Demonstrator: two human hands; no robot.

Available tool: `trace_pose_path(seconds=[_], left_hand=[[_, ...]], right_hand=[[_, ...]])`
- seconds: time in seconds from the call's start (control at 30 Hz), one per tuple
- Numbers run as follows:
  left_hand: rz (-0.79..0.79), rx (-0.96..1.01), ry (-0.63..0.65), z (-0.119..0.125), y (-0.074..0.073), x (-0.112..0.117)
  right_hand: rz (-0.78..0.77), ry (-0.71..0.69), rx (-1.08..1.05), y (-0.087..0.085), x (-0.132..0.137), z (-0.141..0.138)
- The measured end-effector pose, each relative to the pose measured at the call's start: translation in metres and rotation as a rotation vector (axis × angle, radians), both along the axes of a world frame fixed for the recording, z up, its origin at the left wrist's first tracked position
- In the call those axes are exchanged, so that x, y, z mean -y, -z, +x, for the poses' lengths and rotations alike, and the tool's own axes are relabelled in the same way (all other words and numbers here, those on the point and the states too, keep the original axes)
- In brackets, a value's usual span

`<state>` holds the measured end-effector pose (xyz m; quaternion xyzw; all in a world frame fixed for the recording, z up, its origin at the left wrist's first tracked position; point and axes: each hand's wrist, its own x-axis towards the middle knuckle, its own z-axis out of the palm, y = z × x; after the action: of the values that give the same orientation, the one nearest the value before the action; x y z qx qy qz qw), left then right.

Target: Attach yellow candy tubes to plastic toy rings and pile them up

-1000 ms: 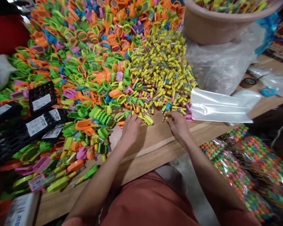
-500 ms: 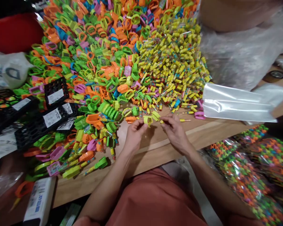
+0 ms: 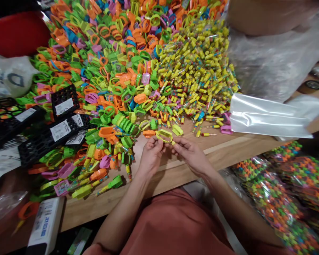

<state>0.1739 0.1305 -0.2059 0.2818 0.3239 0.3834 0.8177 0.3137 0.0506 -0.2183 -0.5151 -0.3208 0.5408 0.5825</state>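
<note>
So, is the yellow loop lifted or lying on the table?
Lifted: the left hand and right hand hold the yellow loop up.

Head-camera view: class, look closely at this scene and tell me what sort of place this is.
Probably a small packing workshop for cheap toys or sweets: bright plastic toy bands and yellow-capped tubes lie heaped on a wooden table, beside a clear plastic bag, with filled clear bags piled at the right.

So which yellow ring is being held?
The yellow plastic ring, pinched between the left hand and right hand; the others lie in the heap.
</note>
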Motion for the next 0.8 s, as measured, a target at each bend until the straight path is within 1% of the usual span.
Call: trace_pose_path(seconds=[0.13, 0.33, 0.47, 0.57, 0.67, 0.8], left_hand=[[0.066, 0.000, 0.022, -0.003, 0.000, 0.001], [0.079, -0.020, 0.004, -0.004, -0.003, 0.002], [0.130, -0.029, -0.013, -0.002, -0.005, 0.004], [0.125, -0.020, -0.009, -0.001, -0.005, 0.005], [0.133, -0.021, -0.006, 0.000, -0.004, 0.006], [0.305, -0.120, 0.036, -0.001, 0.000, 0.011]], right_hand=[[-0.040, 0.003, -0.099, 0.000, 0.002, -0.002], [-0.014, 0.047, -0.181, -0.001, 0.001, -0.008], [0.002, 0.017, -0.215, -0.004, 0.000, -0.009], [0.014, 0.007, -0.272, -0.005, 0.000, -0.008], [0.024, 0.013, -0.230, -0.003, 0.001, -0.004], [0.018, -0.013, -0.083, 0.003, 0.003, -0.001]])
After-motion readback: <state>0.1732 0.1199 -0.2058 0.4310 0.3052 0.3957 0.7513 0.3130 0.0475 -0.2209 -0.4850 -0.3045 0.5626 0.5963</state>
